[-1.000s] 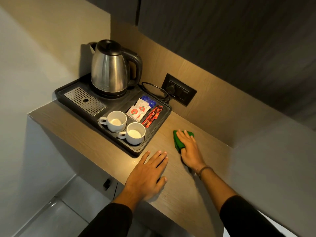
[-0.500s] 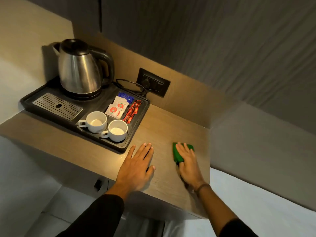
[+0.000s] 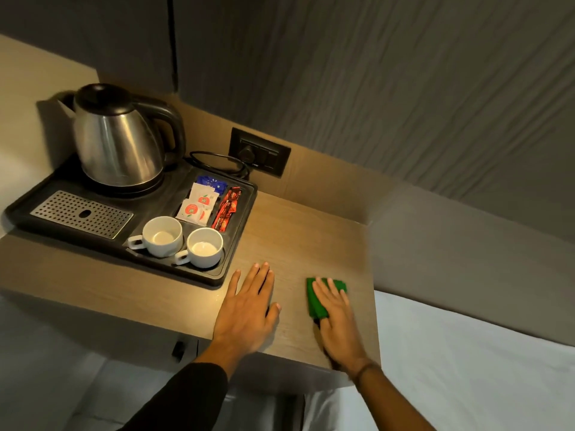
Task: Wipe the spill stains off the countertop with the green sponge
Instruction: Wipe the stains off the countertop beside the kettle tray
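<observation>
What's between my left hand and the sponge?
Only bare countertop. The head view shows plain wood between the left hand and the sponge, which lies under the right hand.

Right hand (image 3: 337,321) presses flat on green sponge (image 3: 315,298) on wooden countertop (image 3: 295,237). Left hand (image 3: 245,309) rests flat, fingers straight, beside black tray (image 3: 239,244) holding kettle (image 3: 118,138) and two cups (image 3: 183,241).

Green sponge (image 3: 315,298), blk tray (image 3: 239,259).
</observation>
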`<state>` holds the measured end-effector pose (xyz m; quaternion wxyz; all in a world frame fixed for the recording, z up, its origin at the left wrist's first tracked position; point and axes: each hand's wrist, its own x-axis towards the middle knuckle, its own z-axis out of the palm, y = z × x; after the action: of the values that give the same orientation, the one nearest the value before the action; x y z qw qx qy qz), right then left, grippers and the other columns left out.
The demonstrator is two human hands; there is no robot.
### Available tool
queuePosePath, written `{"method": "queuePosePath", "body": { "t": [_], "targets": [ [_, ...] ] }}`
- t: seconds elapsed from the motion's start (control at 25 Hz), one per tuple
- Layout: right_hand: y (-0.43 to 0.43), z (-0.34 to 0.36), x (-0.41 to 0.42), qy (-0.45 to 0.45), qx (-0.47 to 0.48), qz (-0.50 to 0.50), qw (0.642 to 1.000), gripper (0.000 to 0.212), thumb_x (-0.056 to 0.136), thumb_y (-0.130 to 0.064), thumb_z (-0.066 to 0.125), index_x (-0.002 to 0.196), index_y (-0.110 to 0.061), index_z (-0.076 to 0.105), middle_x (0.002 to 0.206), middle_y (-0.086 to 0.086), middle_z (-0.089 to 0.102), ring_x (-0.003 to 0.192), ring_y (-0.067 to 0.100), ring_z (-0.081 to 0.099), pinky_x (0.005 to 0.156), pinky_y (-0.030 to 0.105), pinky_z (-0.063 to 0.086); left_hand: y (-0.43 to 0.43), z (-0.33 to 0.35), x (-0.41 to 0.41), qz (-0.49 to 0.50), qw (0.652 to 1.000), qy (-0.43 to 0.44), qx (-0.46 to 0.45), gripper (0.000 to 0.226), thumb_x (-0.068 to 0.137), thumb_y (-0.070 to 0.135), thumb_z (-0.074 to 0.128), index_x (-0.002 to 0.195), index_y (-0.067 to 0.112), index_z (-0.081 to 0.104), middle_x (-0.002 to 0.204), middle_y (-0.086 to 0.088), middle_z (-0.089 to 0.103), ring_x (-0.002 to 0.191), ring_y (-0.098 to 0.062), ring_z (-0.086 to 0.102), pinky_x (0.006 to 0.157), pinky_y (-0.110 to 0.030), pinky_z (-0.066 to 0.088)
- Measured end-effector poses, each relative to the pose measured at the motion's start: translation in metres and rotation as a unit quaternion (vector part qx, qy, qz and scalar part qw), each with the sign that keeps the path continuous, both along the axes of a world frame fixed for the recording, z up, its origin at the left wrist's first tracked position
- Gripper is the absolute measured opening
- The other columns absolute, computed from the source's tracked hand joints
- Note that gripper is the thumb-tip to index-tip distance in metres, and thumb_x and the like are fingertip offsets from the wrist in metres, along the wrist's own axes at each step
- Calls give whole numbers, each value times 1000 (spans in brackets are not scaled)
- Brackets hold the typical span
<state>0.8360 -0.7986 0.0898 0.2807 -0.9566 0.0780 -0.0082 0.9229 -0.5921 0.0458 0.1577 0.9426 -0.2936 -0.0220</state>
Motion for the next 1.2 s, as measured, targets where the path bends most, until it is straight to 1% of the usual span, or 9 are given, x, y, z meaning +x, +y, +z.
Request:
{"method": "queuePosePath", "body": {
  "t": [0.08,0.2,0.36,0.48,0.6,0.76,0.88,1.04,1.2],
  "targets": [
    [-1,-20,-53,24,-26,78,996,88,80,4,43,155,-39,23,166,-16,19,155,8,7,128,44,3,-2,-1,-3,-3,1000,7,2,73,106,54,29,165,14,13,175,-7,8,159,-22,-2,128,-57,7],
    [-49,-22,-98,-2,-45,48,998,87,78,3,42,154,-37,29,165,-20,23,155,10,13,127,46,10,-8,-3,-9,-1,1000,7,9,73,106,54,28,165,14,10,175,-7,5,159,-23,-5,128,-57,5],
    [-69,4,7,-19,-46,-91,995,69,85,11,46,150,-12,40,160,6,34,152,34,23,126,55,14,-6,-1,-8,-2,1000,10,5,73,106,53,27,165,13,11,175,-8,6,159,-24,-4,128,-58,5],
    [-41,11,95,3,-34,-120,992,69,87,12,48,151,-10,36,163,10,30,154,32,17,126,49,9,-6,-1,-10,1,1000,14,-2,73,105,52,26,165,13,9,175,-8,5,159,-23,-5,128,-58,4],
    [-2,0,92,-6,-35,-43,998,77,84,12,47,154,-17,32,165,4,27,156,23,11,128,48,5,-7,0,-9,-1,1000,14,1,73,105,51,29,164,12,11,175,-10,8,160,-25,-1,128,-58,6],
    [2,-24,-21,-14,-47,55,997,88,79,1,43,156,-37,21,166,-11,23,155,9,6,126,43,1,-6,-3,-7,-6,1000,15,15,74,104,52,27,164,12,11,175,-9,8,159,-25,-1,128,-58,5],
    [-34,-21,-50,-22,-42,-34,998,88,79,8,49,153,-35,30,164,-9,28,155,15,14,127,50,9,-6,-4,-7,-8,1000,14,15,74,105,52,28,164,12,10,175,-9,7,159,-25,-1,128,-57,4],
    [-33,6,9,-20,-23,-134,990,73,85,14,49,151,-16,39,161,6,35,153,31,20,127,50,9,-6,4,-9,-14,999,19,24,73,108,51,29,165,11,8,175,-9,4,159,-24,-4,128,-56,1],
    [13,-12,-6,-26,-17,14,999,80,85,10,48,154,-24,30,165,-3,25,155,17,8,127,43,-1,5,11,-33,13,999,32,11,71,109,49,34,164,11,11,175,-10,8,160,-26,0,128,-56,4]
  ]
}}
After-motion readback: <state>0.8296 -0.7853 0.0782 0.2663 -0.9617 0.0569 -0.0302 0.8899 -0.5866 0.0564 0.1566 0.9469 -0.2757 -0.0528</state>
